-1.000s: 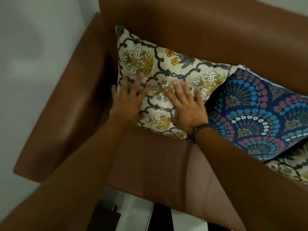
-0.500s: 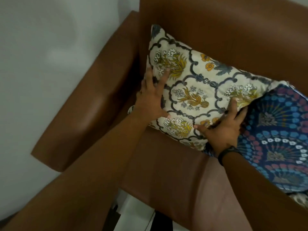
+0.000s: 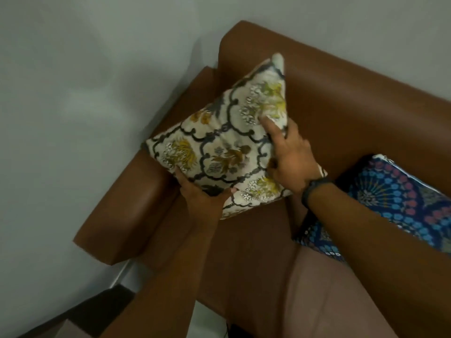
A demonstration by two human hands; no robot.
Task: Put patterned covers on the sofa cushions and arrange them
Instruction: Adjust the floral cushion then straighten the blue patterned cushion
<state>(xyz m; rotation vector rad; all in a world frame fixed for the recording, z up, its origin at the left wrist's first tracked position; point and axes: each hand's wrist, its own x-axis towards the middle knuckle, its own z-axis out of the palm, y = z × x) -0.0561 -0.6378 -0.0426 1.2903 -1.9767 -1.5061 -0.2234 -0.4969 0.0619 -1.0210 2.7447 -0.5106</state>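
A cream cushion (image 3: 227, 147) with a grey lattice and yellow flowers is held up off the brown sofa seat (image 3: 244, 252), turned so one corner points upward. My left hand (image 3: 202, 198) grips its lower edge from underneath. My right hand (image 3: 290, 157) grips its right side, thumb on the front face. A blue cushion (image 3: 400, 198) with red and blue fan patterns lies on the seat to the right, partly hidden by my right forearm.
The sofa armrest (image 3: 127, 208) runs along the left, close to a pale wall (image 3: 85, 93). The sofa backrest (image 3: 353, 98) stands behind the cushions. A strip of floor (image 3: 97, 311) shows at the bottom left.
The cream cushion leaned on the backrest under my flat hands; both hands then gripped its sides, lifted it and rotated it onto a corner. The view swung left.
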